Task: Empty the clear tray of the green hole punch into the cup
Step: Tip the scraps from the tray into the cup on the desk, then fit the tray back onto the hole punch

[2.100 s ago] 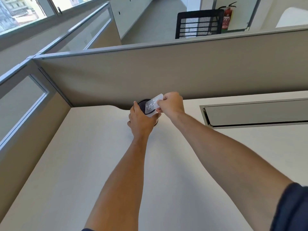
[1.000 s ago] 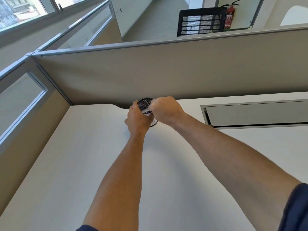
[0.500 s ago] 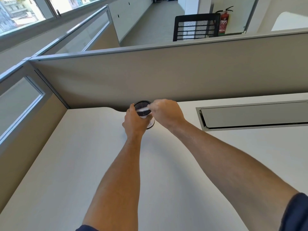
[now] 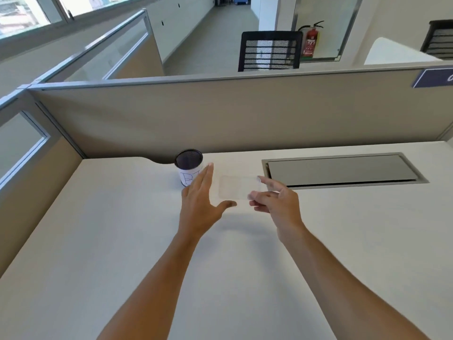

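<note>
A black mesh cup point(image 4: 189, 167) with a white paper label stands upright on the white desk point(image 4: 122, 241) near the partition. My right hand point(image 4: 277, 202) pinches the right end of the clear tray point(image 4: 236, 187), held flat above the desk to the right of the cup. No paper bits show in the tray. My left hand point(image 4: 202, 207) hovers with fingers spread just in front of the cup, apart from it and close to the tray's left end. The green hole punch is out of sight.
A grey cable flap point(image 4: 343, 170) is set into the desk at the right. Beige partitions point(image 4: 220, 114) wall the desk at the back and left. Behind them stand a black mesh chair point(image 4: 269, 54) and a red fire extinguisher point(image 4: 310, 41).
My left hand has let go of the cup and opened. My right hand has drawn the tray away from the cup's mouth to the right and levelled it.
</note>
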Tool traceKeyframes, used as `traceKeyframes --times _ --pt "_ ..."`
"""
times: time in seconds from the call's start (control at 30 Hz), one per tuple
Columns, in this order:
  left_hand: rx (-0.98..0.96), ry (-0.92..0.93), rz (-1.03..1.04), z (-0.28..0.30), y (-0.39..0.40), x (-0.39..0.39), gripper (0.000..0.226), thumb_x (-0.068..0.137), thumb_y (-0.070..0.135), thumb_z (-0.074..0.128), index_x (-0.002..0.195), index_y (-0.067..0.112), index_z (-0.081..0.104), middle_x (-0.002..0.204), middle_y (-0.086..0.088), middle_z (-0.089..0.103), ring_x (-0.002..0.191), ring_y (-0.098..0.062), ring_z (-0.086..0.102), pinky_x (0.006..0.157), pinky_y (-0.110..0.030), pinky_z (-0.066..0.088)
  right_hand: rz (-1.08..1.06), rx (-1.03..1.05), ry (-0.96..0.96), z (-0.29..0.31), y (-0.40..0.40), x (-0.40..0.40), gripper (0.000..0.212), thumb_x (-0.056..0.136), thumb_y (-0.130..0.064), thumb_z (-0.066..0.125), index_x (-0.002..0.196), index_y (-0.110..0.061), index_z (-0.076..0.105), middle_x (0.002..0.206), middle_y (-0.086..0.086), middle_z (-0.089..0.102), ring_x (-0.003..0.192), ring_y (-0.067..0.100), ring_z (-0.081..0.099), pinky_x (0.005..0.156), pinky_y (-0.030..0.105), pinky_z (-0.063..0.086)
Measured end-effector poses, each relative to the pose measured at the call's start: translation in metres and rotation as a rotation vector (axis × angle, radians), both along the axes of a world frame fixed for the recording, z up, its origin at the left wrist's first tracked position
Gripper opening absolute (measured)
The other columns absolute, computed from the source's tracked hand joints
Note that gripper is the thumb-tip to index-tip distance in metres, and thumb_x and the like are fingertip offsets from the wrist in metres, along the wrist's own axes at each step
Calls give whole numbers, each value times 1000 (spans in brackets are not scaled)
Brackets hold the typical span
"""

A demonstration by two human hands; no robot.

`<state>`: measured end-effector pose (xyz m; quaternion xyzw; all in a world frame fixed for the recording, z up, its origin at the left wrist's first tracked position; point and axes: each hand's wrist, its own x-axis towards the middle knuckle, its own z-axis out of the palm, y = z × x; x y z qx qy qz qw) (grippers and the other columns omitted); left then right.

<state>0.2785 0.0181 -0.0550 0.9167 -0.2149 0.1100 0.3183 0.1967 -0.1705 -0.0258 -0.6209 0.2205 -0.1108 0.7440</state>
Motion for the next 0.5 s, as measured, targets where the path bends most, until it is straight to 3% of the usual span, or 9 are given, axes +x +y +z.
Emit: traceKeyframes --times 0.13,0.23,0.37,0.5 --pt "-3 127 -125 -7 -11 -66 92 84 45 77 158 36 23 155 9 47 134 -17 48 108 -35 41 13 17 97 -7 -18 -63 48 82 -4 81 124 -24 71 81 16 80 68 21 75 65 22 61" --pt "-55 180 -198 -4 -25 -138 77 87 37 77 153 34 38 145 9 57 123 -17 59 105 -35 50 48 18 157 -7 -39 -132 48 84 -2 79 127 -22 71 82 19 79 67 22 73 66 23 61" --pt "-121 267 -212 -12 -27 -164 71 81 35 82 145 25 53 139 10 59 121 -11 59 100 -38 55 42 7 207 -22 -44 -159 48 84 1 78 128 -18 71 80 20 79 64 21 72 65 23 61" --pt "-35 285 -249 -12 -37 -211 60 88 37 74 143 27 54 137 13 59 118 -6 59 98 -33 55 59 6 275 -28 -50 -205 47 84 3 77 128 -13 70 81 22 78 62 20 71 64 22 61"
